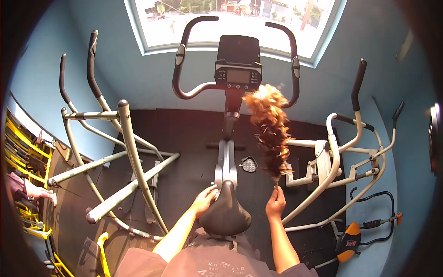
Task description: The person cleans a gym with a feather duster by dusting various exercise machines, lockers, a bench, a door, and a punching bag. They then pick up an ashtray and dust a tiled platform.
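Note:
A feather duster (272, 134), tan at the tip and dark brown lower down, stands nearly upright in front of me. My right hand (276, 203) is closed around its short handle, to the right of the black bike seat (225, 212). On the seat's other side, my left hand (205, 201) rests against the exercise bike's frame (226, 161), with its fingers curled at the frame's edge and partly hidden. Beyond the seat rise the bike's console (238, 76) and its curved handlebars (177, 74). The duster's feathers overlap the lower right handlebar in view.
Elliptical machines with pale tubes stand at left (129, 147) and right (332, 157). A pedal (249, 164) sticks out right of the bike frame. An orange and black machine part (349, 242) is at lower right. Another person's legs (39, 190) show at far left, by yellow racks (27, 143).

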Motion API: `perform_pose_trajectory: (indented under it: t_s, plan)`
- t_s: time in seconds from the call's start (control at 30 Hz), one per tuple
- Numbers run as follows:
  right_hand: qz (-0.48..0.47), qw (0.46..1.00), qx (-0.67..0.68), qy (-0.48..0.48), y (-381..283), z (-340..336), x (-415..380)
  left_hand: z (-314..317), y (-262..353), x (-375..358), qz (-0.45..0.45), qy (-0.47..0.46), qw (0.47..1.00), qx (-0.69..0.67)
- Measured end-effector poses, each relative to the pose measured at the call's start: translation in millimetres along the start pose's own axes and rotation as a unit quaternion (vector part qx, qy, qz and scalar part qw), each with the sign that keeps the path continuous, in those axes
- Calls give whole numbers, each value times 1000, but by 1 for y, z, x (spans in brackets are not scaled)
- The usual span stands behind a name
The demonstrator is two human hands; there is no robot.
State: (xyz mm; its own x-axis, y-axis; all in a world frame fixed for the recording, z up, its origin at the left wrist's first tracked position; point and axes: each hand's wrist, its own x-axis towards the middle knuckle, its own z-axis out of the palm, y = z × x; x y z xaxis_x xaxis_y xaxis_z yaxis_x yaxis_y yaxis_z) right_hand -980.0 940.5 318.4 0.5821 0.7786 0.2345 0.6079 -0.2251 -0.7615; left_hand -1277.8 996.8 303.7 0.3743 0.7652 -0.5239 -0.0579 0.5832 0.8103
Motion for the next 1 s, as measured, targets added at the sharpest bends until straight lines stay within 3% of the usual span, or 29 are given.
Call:
perform_pose_trajectory:
  t_s: [0.13, 0.27, 0.37, 0.47, 0.5, 0.53, 0.6, 0.73, 0.83, 0.93, 1.0]
  plan:
    - [-122, 992, -16, 38, -81, 44, 58, -13, 52, 13, 116, -1, 992, 54]
    - [14, 999, -27, 22, -179, 53, 136, -34, 75, 11, 174, -33, 982, 61]
    - [-50, 996, -39, 58, -221, 48, 160, -51, 81, -1, 173, -29, 984, 43]
    - [-80, 990, -113, 30, -227, 43, 160, -71, 74, -4, 154, -4, 987, 34]
    - [5, 997, -74, 1, -222, 47, 160, -75, 76, -7, 133, 9, 991, 16]
    - [25, 998, -54, 0, -219, 54, 155, -81, 73, -7, 135, 12, 991, 13]
    - [-31, 999, 17, 36, -197, 85, 140, -93, 63, -3, 149, 11, 988, 32]
    - [-39, 998, 28, -31, -218, 97, 106, -100, 64, -7, 133, 23, 991, -4]
    - [-118, 988, 73, 61, -234, 106, 114, -106, 60, -6, 149, 26, 988, -19]
    - [-230, 972, 49, -17, -259, 96, 138, -110, 59, -5, 168, 24, 985, -14]
    - [-268, 959, -64, -70, -253, 88, 151, -111, 67, -8, 150, 36, 988, 12]
